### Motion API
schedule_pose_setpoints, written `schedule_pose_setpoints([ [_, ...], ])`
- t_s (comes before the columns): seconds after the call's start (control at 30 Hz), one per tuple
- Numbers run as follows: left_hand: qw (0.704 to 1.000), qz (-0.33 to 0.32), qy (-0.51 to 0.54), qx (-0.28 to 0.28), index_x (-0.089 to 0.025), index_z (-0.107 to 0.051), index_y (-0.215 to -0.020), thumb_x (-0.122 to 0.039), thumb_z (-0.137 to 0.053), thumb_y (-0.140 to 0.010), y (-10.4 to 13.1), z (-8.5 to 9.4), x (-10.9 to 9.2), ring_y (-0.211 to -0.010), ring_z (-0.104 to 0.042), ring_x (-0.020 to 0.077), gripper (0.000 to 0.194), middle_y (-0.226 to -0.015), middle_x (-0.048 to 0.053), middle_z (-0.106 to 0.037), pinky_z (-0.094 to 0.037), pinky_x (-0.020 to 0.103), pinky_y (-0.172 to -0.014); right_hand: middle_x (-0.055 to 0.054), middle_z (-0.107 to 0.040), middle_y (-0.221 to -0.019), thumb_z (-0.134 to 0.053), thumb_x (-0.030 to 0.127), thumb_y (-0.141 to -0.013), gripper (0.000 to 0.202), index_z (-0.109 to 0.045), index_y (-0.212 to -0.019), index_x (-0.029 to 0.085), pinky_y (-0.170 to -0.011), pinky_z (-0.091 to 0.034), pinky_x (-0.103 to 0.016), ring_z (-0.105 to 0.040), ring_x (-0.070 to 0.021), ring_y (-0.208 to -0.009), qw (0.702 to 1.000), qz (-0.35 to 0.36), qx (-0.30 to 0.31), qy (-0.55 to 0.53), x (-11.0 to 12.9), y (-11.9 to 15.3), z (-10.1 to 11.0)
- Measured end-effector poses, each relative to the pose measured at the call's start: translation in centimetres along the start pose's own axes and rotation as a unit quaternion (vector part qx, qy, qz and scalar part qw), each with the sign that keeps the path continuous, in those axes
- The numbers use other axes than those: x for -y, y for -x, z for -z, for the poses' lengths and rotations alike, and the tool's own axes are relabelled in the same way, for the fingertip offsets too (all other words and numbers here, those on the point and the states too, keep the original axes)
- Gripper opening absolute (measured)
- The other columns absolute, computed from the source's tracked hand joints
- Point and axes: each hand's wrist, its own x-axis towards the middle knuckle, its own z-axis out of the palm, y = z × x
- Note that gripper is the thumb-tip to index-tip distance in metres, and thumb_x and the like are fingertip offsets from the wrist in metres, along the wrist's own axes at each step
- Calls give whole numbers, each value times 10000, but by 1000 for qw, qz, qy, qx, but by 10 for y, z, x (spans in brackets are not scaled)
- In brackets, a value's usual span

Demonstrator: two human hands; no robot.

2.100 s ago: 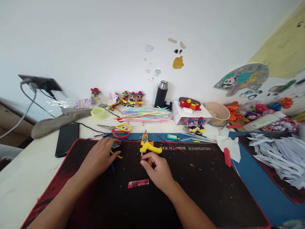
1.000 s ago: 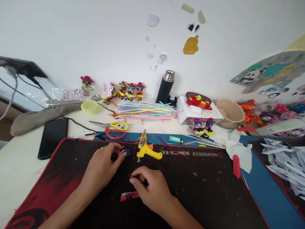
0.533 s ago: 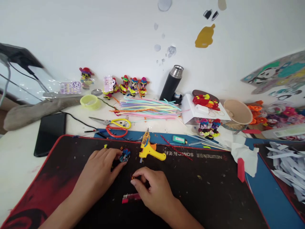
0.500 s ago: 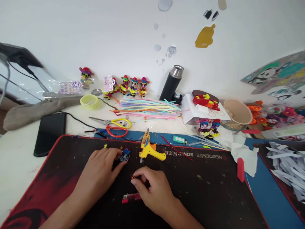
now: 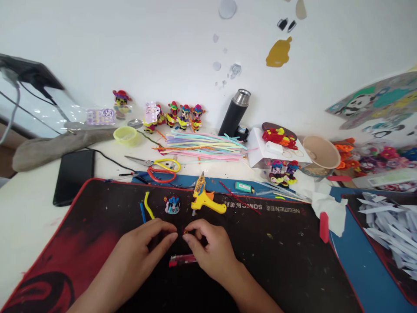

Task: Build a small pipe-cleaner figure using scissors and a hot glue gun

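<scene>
My right hand (image 5: 211,245) pinches a tiny orange and dark piece (image 5: 185,232) between thumb and fingertips. Close to its left, my left hand (image 5: 148,245) has thumb and forefinger tips nearly together; whether anything small is between them is hidden. A small blue figure head (image 5: 172,204) lies on the black mat (image 5: 280,269) beyond my hands. Yellow (image 5: 149,206) and blue (image 5: 142,212) fuzzy pieces lie to its left. The yellow glue gun (image 5: 208,203) rests to its right. A clear and red lighter-like object (image 5: 182,260) lies below my fingertips.
Scissors (image 5: 163,165), a bundle of pastel pipe cleaners (image 5: 205,145), a black flask (image 5: 235,114) and a white box (image 5: 257,152) stand or lie behind the mat. Small finished figures (image 5: 184,117) line the wall. Paper strips (image 5: 391,230) lie at the right.
My left hand has let go of the blue head and moved down and right, near my right hand. The yellow and blue pieces are now uncovered. The camera view has shifted slightly.
</scene>
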Motion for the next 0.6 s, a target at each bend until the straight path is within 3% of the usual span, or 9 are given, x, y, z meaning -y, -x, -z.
schedule_pose_setpoints([
  [0.23, 990, 49, 93, 91, -300, -832, -1019, -601, -636, -903, -5, -5, -7, -970, -762, 296, 378, -1026, 47, -831, -609, 347, -843, 40, -603, -631, -680, 311, -975, 131, -773, -1014, 227, -594, -414, -232, -546, -119, -546, 1000, 9, -3, -1, 0, 2, 0],
  [0.6, 984, 60, 129, 107, -243, -790, -910, -655, -609, -899, -8, -11, -13, -767, -650, 235, 450, -832, 35, -746, -517, 299, -688, 41, -629, -645, -700, 291, -961, 126, -783, -1041, 239, -595, -415, -221, -566, -118, -558, 1000, 5, 0, 11, -4, 3, -2],
])
